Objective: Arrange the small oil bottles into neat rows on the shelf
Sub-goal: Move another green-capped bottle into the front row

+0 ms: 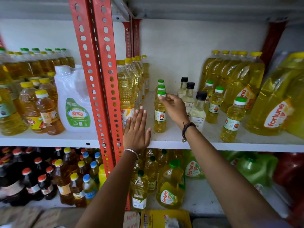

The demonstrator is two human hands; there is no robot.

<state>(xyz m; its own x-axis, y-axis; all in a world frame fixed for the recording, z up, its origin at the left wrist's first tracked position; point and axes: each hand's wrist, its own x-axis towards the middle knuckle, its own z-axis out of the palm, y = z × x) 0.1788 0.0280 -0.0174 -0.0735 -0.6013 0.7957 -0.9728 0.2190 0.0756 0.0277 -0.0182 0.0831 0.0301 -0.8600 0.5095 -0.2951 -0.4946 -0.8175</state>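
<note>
Three small green-capped oil bottles stand in a line running back on the white shelf (172, 139); the front one (159, 116) has my right hand (174, 107) pinching its neck just under the cap. My left hand (136, 130) lies flat with fingers together on the shelf's front edge, left of that bottle and apart from it. Three black-capped pale bottles (198, 111) form a second line just right of my right hand. Three more green-capped small bottles stand further right, the nearest (232, 120) at the front.
Tall yellow-capped oil bottles (126, 89) stand against the red slotted upright (98, 79) on the left. Large oil jugs (243, 83) and a big Fortune jug (279, 102) fill the right. A white pouch (74, 99) sits on the neighbouring shelf. Bottles crowd the shelf below.
</note>
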